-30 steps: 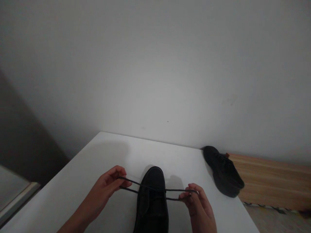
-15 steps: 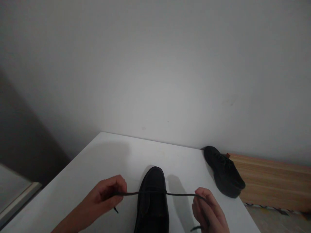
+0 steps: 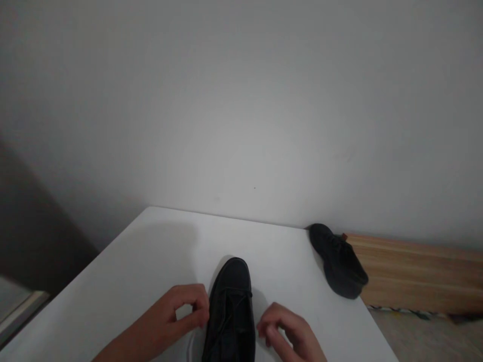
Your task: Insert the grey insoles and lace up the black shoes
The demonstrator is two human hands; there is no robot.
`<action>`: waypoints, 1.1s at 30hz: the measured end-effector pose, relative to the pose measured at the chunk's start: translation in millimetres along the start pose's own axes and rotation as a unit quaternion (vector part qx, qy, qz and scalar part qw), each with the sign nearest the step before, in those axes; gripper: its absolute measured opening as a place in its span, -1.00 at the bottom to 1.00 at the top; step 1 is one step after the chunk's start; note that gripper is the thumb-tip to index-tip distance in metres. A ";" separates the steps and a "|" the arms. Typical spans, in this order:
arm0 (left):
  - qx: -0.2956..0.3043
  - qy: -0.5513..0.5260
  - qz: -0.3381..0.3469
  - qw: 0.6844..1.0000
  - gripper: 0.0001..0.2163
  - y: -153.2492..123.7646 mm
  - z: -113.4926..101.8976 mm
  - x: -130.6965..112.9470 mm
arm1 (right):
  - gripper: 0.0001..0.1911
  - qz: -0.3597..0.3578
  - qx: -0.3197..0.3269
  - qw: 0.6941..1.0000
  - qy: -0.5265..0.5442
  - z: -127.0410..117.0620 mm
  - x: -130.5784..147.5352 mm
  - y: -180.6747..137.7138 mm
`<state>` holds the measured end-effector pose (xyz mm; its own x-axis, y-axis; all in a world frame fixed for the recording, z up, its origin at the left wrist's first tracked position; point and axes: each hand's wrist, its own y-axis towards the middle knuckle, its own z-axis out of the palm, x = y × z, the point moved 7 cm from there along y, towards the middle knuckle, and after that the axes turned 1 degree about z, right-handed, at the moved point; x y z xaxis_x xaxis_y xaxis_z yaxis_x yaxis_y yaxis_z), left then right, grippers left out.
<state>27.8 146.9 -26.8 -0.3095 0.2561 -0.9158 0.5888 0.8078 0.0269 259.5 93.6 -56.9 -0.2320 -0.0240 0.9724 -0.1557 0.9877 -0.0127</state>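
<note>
A black lace-up shoe (image 3: 231,306) lies on the white table (image 3: 158,256) with its toe pointing away from me. My left hand (image 3: 181,309) is at the shoe's left side, thumb and forefinger pinched in a ring against its edge. My right hand (image 3: 289,332) is at the shoe's right side with its fingers curled inward. The lace is hard to see against the dark shoe, and what each hand grips is too small to make out.
A second black shoe (image 3: 337,261) lies at the table's far right corner, against the white wall (image 3: 241,100). A wooden panel (image 3: 415,274) stands on the floor to the right of the table. The table's left edge drops off to a dark area.
Both hands had the lace stretched taut across the shoe; they have since come in close to the shoe's sides, and the stretched lace is no longer seen.
</note>
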 end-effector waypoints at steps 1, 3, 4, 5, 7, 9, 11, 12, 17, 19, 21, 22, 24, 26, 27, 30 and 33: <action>-0.037 0.024 -0.016 0.999 -0.71 3.1 -1.8 8.8 | -0.58 -0.003 -0.034 0.999 -0.022 -2.9 -1.4 4.9; -0.079 0.048 -0.030 0.995 -0.78 9.2 -0.5 20.6 | -0.62 0.005 -0.081 0.995 -0.056 -5.3 -8.9 14.2; -0.088 0.050 -0.029 0.994 -0.81 12.3 1.8 23.6 | -0.63 0.010 -0.096 0.993 -0.063 -5.1 -13.9 18.5; -0.094 0.050 -0.025 0.994 -0.84 15.3 4.4 25.2 | -0.64 0.013 -0.099 0.993 -0.064 -3.0 -18.6 22.5; -0.106 0.053 -0.020 0.993 -0.85 20.2 9.0 26.1 | -0.66 0.002 -0.105 0.993 -0.057 1.9 -23.4 28.8; -0.122 0.058 -0.017 0.991 -0.84 23.5 11.7 25.5 | -0.71 -0.025 -0.119 0.991 -0.056 5.1 -21.4 32.3; -0.137 0.061 -0.015 0.989 -0.85 25.5 13.2 24.5 | -0.76 -0.051 -0.139 0.987 -0.069 6.1 -15.9 33.7; -0.141 0.063 -0.012 0.988 -0.85 26.2 13.9 23.7 | -0.77 -0.059 -0.148 0.984 -0.077 6.2 -13.0 33.9; -0.142 0.108 0.016 0.984 -0.87 29.0 17.1 17.3 | -0.79 -0.083 -0.156 0.980 -0.096 8.8 -3.1 34.6; -0.142 0.131 0.019 0.981 -0.88 29.6 18.2 16.1 | -0.79 -0.083 -0.160 0.979 -0.100 9.9 -2.5 34.6; -0.143 0.145 0.021 0.979 -0.89 29.9 19.8 16.1 | -0.79 -0.081 -0.165 0.978 -0.099 10.9 -3.2 34.4; -0.143 0.148 0.023 0.978 -0.89 30.0 20.9 16.2 | -0.79 -0.079 -0.165 0.978 -0.096 11.5 -3.9 34.4; -0.141 0.151 0.026 0.978 -0.90 30.3 23.2 16.6 | -0.79 -0.076 -0.164 0.979 -0.089 12.2 -5.1 34.1; -0.140 0.150 0.026 0.978 -0.90 30.5 25.0 16.7 | -0.80 -0.076 -0.169 0.979 -0.087 11.8 -5.2 33.3; -0.140 0.147 0.025 0.979 -0.90 30.4 25.4 16.4 | -0.80 -0.078 -0.174 0.978 -0.086 11.2 -4.5 32.7; -0.133 0.134 0.021 0.982 -0.89 30.1 25.3 13.6 | -0.83 -0.093 -0.191 0.974 -0.082 8.7 1.0 31.0; -0.133 0.117 0.013 0.984 -0.89 29.3 22.0 9.9 | -0.86 -0.113 -0.201 0.969 -0.087 6.6 8.6 30.1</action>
<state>58.4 161.4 -43.9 -0.4785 0.3680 -0.7972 0.3928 0.9017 0.1806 246.5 122.1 -50.4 -0.3991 -0.2381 0.8854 0.1563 0.9339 0.3215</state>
